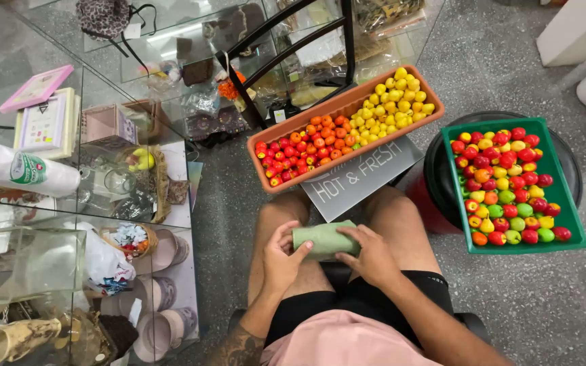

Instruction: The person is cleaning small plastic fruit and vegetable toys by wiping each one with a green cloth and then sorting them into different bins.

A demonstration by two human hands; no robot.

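Green roll (pixel 325 240), matte, gripped by both hands.

I'm seeing a grey rectangular sign (pixel 359 177) lying under the terracotta tray (pixel 286 133), and a pink flat box (pixel 36 88) sitting on the glass shelf (pixel 8 64).

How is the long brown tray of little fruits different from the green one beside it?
The long brown tray is narrow and terracotta-coloured; the green tray is squarer and bright green. In the brown tray the little fruits are sorted into bands of red, orange and yellow; in the green tray red, yellow, orange and green ones lie mixed. Both hold small round fruit pieces and sit in front of the seated person's knees.
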